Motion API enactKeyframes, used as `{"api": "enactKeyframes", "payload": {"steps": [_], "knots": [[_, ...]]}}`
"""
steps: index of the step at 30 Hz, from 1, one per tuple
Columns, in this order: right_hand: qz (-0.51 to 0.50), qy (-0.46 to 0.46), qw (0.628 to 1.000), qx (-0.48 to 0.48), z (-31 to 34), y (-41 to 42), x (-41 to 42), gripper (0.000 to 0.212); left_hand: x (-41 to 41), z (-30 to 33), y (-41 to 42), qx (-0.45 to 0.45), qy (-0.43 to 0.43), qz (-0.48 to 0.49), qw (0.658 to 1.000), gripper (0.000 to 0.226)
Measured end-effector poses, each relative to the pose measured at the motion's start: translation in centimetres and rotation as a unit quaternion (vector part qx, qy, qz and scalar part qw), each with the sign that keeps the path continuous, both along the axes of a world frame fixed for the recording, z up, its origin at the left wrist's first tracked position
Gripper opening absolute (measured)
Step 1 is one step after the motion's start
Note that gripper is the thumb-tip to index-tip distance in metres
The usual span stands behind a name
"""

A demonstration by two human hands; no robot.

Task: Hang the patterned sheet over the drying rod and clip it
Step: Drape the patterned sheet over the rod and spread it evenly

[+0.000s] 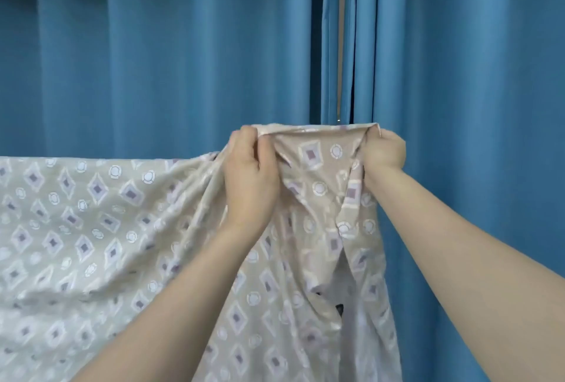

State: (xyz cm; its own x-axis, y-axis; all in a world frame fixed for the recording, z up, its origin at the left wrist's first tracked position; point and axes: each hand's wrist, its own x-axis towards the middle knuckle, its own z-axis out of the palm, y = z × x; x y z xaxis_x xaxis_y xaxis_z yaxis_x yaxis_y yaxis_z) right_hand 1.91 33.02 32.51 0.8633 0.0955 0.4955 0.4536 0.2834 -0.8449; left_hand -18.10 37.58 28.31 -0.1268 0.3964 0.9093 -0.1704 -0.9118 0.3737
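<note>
At centre frame, both hands are raised in front of a blue curtain (pixel 183 54) and clamped on the top edge of the patterned sheet (pixel 91 222). Left hand (pixel 250 176): fingers curled over the hem, with a bunch of cloth gathered beneath the palm. Right hand (pixel 383 149): fingers closed on the hem at the sheet's upper right corner. The hands sit near each other, apart, with a short, slightly sagging span of hem stretched between them. Sheet: beige with pale diamonds and circles; to the left its top edge runs roughly level and lower than the hands, out to the frame's left edge; below the hands it hangs in loose folds to the bottom of the frame. What carries that left portion cannot be told; no rod is discernible. Curtain: two panels in vertical pleats, meeting at a narrow gap just above the right hand.
</note>
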Motion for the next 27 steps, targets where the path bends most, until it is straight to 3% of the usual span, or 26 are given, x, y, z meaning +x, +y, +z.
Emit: {"api": "enactKeyframes", "payload": {"steps": [4, 7, 8, 9, 10, 11, 12, 13, 15, 18, 21, 24, 25, 27], "knots": [[-0.048, -0.037, 0.998, -0.018, 1.4, -0.3, 0.6, 0.044, 1.2, 8.9, 3.3, 0.132, 0.027, 0.098, 0.986, 0.022], [-0.117, -0.066, 0.984, -0.117, 0.9, -1.5, 2.8, 0.037, 2.6, 12.4, 5.9, 0.085, 0.221, 0.141, 0.961, 0.025], [-0.112, -0.04, 0.979, -0.166, 0.1, -1.6, 3.6, 0.033, 3.0, 12.2, 6.1, 0.041, 0.341, 0.127, 0.931, 0.031], [-0.081, -0.005, 0.973, -0.217, -0.9, -1.6, 4.1, 0.027, 3.4, 11.6, 5.9, -0.011, 0.476, 0.11, 0.873, 0.036], [-0.029, 0.03, 0.959, -0.279, -2.1, -1.5, 4.4, 0.02, 3.7, 10.6, 5.5, -0.049, 0.596, 0.109, 0.794, 0.042], [0.037, 0.052, 0.934, -0.35, -3.3, -1.5, 4.2, 0.015, 4.0, 9.6, 5.0, -0.075, 0.676, 0.116, 0.724, 0.047], [0.101, 0.063, 0.902, -0.416, -4.4, -1.9, 3.7, 0.014, 4.4, 8.7, 4.5, -0.081, 0.708, 0.128, 0.69, 0.05], [0.149, 0.071, 0.872, -0.461, -5.3, -2.3, 3.1, 0.017, 4.8, 7.9, 4.3, -0.074, 0.702, 0.126, 0.697, 0.051], [0.223, 0.083, 0.863, -0.446, -6.4, -3.6, 1.8, 0.026, 5.8, 7.0, 3.6, -0.051, 0.655, 0.115, 0.745, 0.043], [0.331, 0.116, 0.893, -0.282, -7.6, -5.6, -0.4, 0.033, 6.0, 5.1, 2.3, 0.055, 0.622, 0.222, 0.749, 0.037], [0.444, 0.129, 0.87, -0.169, -9.5, -7.2, -1.9, 0.051, 5.0, 2.0, 2.4, 0.165, 0.483, 0.293, 0.809, 0.03], [0.437, 0.077, 0.891, -0.095, -12.2, -8.5, -2.1, 0.043, 3.1, -3.8, 1.5, 0.193, 0.3, 0.246, 0.901, 0.039], [0.419, 0.056, 0.903, -0.071, -13.3, -8.8, -2.0, 0.051, 2.5, -6.5, 0.5, 0.182, 0.261, 0.205, 0.925, 0.044], [0.407, 0.019, 0.909, -0.083, -15.5, -9.7, -2.0, 0.074, 1.5, -12.7, -1.9, 0.16, 0.257, 0.152, 0.941, 0.053]]}}
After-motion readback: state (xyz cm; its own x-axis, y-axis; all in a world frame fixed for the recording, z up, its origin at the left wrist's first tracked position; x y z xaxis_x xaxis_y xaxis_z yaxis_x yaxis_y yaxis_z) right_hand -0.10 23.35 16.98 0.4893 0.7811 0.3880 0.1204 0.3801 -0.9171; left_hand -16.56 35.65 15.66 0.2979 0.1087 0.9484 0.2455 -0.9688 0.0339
